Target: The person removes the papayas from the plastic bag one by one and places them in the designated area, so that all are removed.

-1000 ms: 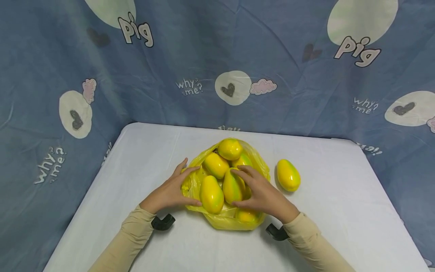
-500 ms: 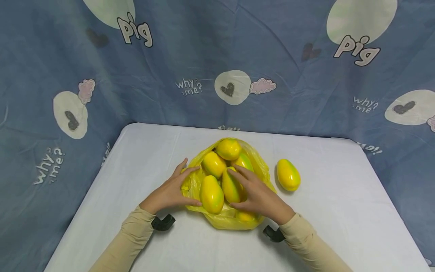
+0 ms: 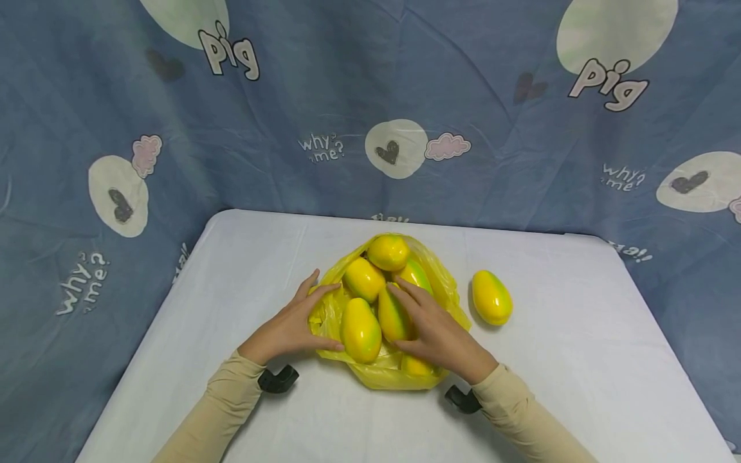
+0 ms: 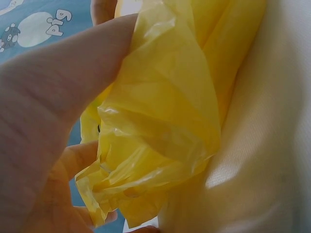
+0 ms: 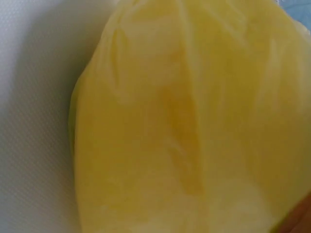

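Observation:
A yellow plastic bag lies on the white table with its mouth wide and several yellow-green mangoes inside. My left hand is at the bag's left side, thumb and fingers spread at its mouth. In the left wrist view, yellow plastic covers the thumb's end. My right hand reaches in from the right and grips a mango, fingers over its far end and thumb at its near end. Left of it rests another mango. The bag's wall fills most of the right wrist view.
One loose mango lies on the white-covered table to the right of the bag. A blue printed curtain hangs behind and to the left of the table. Black wrist mounts stick out from both sleeves.
My right hand has shifted slightly left, over the mango it grips. The bag's right rim has spread outward a little. The left hand has stayed in place.

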`<state>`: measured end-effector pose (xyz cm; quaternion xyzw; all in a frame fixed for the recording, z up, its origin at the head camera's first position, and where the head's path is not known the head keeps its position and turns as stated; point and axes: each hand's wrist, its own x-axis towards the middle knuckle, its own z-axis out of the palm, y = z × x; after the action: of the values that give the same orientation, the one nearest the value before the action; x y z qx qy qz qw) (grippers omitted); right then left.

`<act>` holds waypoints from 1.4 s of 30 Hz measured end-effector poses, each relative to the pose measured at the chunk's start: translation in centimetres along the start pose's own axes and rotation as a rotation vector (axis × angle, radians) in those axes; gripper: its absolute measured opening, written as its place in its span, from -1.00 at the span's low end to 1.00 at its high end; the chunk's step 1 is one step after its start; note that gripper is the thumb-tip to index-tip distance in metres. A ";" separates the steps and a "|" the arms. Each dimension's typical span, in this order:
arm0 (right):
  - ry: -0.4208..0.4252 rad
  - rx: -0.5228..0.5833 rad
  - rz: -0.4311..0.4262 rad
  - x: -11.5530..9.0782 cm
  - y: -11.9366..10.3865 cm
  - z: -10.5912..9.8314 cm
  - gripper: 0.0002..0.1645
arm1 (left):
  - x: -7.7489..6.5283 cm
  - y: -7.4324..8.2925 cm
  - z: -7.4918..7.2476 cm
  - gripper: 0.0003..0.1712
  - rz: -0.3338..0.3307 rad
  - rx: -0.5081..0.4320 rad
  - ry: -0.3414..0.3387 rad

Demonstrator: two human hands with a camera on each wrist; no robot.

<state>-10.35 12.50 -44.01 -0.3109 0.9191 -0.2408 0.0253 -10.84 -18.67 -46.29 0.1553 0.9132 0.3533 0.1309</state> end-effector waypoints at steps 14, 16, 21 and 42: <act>0.084 -0.009 -0.018 -0.1 0.4 0.3 0.17 | -0.1 0.0 0.0 0.32 0.001 0.007 0.000; 0.097 -0.008 -0.021 -0.2 0.5 0.4 0.16 | 0.0 0.0 0.0 0.32 0.002 0.009 -0.002; 0.114 0.014 -0.020 -0.4 0.6 0.3 0.20 | 0.0 -0.1 0.1 0.32 0.001 0.013 -0.001; 0.216 0.186 -0.035 -1.1 1.5 -0.3 0.23 | -0.2 0.0 0.2 0.31 -0.017 0.019 0.002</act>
<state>-10.35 14.30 -44.50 -0.2957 0.8846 -0.3573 -0.0495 -10.64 -18.67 -46.41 0.1483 0.9180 0.3435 0.1314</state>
